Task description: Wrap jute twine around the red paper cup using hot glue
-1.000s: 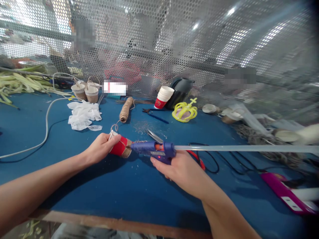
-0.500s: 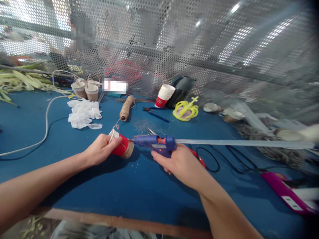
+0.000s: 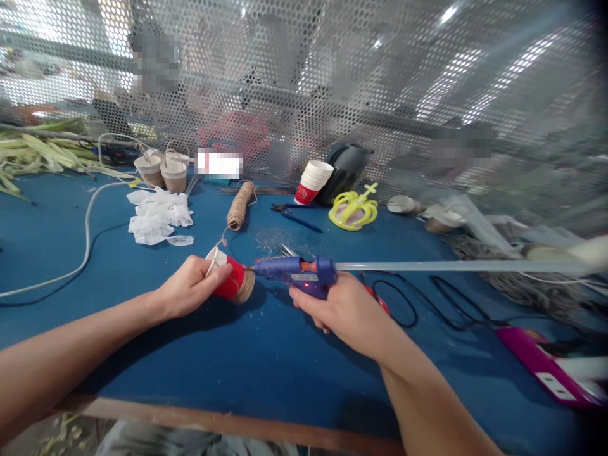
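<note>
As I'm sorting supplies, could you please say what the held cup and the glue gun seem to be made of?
The cup is probably smooth paper, judging by its thin pale rim. The glue gun is likely slightly glossy plastic, given its moulded blue body.

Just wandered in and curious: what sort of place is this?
Most likely a craft workshop: the right hand holds a hot-glue gun, the left hand a paper cup partly wrapped in twine, and a wound bundle of twine lies on the blue tabletop.
</note>
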`<state>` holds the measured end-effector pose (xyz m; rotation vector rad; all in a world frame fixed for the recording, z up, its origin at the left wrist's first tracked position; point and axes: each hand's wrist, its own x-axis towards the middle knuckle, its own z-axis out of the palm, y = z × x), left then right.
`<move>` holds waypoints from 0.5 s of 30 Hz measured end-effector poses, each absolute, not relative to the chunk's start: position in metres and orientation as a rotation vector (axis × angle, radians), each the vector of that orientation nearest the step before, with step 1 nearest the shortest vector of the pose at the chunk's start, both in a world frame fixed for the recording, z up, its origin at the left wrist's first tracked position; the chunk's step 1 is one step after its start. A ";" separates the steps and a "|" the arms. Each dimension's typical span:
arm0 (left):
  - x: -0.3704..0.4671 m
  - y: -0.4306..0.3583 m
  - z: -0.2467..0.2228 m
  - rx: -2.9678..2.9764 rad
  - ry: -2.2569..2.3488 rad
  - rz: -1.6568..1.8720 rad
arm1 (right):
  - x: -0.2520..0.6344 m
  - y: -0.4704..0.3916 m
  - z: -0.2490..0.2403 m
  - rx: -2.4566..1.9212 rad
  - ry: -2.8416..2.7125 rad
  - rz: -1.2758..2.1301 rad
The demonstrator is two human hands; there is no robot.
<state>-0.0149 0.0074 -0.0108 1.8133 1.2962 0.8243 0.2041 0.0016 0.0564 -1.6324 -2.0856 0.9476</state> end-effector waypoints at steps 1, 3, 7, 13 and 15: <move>-0.015 0.007 -0.010 1.841 1.289 0.821 | 0.204 0.003 0.056 -1.634 -2.086 0.954; -0.015 0.006 -0.009 1.889 1.270 0.825 | 0.204 0.005 0.054 -1.645 -2.075 0.975; -0.015 0.006 -0.009 1.923 1.250 0.843 | 0.204 0.006 0.053 -1.679 -2.041 1.008; -0.016 0.008 -0.011 1.838 1.294 0.826 | 0.204 0.000 0.060 -1.657 -2.088 0.958; -0.015 0.008 -0.011 1.832 1.298 0.826 | 0.204 0.000 0.059 -1.654 -2.103 0.929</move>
